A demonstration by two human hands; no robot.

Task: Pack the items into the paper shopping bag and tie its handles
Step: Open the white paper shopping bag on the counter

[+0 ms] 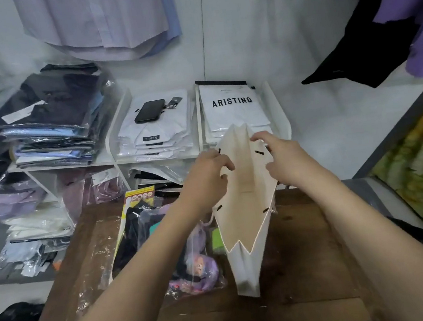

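A white paper shopping bag point(243, 183) stands upright on the brown wooden table point(301, 296), its mouth spread open towards me and its cream inside showing nothing. My left hand point(207, 177) grips the bag's left rim. My right hand point(285, 162) grips the right rim. Left of the bag lie the items in clear plastic wrap: a dark garment under a yellow-and-red card point(137, 217), a purple doll-like toy point(199, 266) and a small green thing point(217, 239).
Behind the table, white shelves hold stacks of packed shirts point(157, 137), a black phone point(149, 111) on one stack and an ARISTINO pack point(233, 104). More bagged clothes pile up at the left point(51, 121). Shirts hang above.
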